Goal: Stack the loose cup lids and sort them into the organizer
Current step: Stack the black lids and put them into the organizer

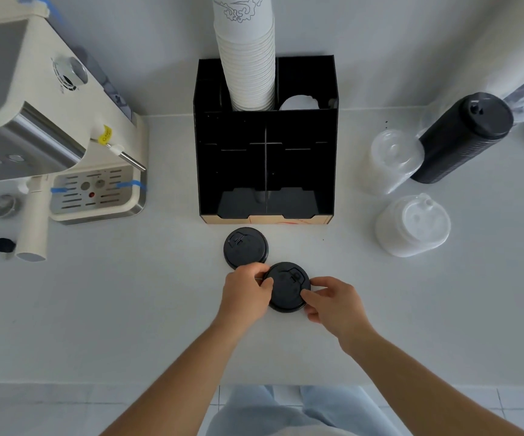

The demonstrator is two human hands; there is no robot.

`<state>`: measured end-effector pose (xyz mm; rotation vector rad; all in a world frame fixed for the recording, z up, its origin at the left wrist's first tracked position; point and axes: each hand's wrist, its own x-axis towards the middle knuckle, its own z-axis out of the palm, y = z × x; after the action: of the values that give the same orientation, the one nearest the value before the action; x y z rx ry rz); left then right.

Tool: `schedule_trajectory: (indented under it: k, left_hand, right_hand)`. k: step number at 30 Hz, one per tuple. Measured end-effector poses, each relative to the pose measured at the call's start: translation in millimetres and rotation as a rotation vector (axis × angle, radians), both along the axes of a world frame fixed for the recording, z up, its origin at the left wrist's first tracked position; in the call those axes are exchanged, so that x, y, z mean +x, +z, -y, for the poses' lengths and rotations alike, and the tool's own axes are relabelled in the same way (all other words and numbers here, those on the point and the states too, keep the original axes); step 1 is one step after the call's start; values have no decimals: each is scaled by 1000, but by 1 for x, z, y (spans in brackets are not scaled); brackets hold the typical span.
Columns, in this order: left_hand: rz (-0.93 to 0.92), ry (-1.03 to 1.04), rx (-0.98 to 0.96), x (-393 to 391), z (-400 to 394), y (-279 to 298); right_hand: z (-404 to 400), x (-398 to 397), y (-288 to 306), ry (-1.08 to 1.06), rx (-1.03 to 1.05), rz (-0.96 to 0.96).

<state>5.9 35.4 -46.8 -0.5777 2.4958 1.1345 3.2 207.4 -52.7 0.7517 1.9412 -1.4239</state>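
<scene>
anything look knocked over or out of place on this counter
Yes. The sleeve of black lids and the sleeve of clear lids lie tipped on their sides at the right, outside the organizer. One loose black lid sits alone in front of it. Nothing looks spilled or broken.

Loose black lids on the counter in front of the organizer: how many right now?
2 visible. One black lid lies free just before the organizer. The other lid is gripped by the left hand and right hand; more may be nested beneath it.
</scene>
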Motion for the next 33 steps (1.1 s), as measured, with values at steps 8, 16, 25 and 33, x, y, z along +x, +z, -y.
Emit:
schedule_trajectory:
  k: [8,16,25,33]
  left_hand:
    - [30,74,32,1,-1,-3]
    - [53,122,77,0,1,0]
    - [96,154,82,9,-1,0]
    - [146,136,151,8,3,0]
  right_hand:
    - [0,-2,-4,100,117,-25]
    - [2,-4,-5,89,111,9]
    - [3,-4,-7,121,133,6]
    - [4,-5,-2,104,104,43]
